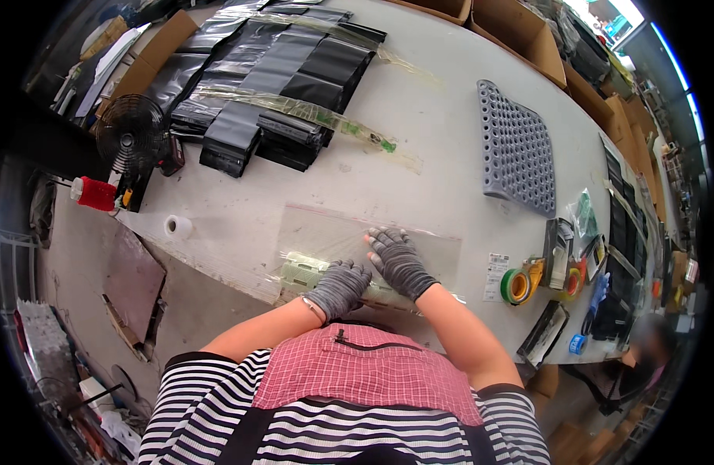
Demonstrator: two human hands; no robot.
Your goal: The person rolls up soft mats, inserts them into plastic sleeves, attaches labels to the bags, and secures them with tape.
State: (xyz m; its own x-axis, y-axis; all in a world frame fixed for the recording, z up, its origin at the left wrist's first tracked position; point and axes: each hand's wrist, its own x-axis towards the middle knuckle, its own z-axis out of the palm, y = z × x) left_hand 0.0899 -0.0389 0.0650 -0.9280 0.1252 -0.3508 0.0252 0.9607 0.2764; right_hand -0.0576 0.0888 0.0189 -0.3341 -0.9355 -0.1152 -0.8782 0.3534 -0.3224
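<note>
Clear bag [326, 225] lower centre of frame, on bench [442, 170]; likely light, limp, slippery, best held by edges. Right hand [400, 262] lies flat, fingers extended, gripping nothing visible. Left hand [338, 290]: fingers bent, cannot tell grip.

L hand [338, 288] on clear bag [334, 232] over pale-green item [301, 270]; R hand [400, 262] flat on bag, fingers out. Counter [434, 170] also w/ grey mat [518, 149], blk. bags [303, 70], tape disp. [521, 284].

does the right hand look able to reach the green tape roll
Probably yes: only the clear bag, tabletop and a label sheet lie between the right hand and the green tape roll.
</note>
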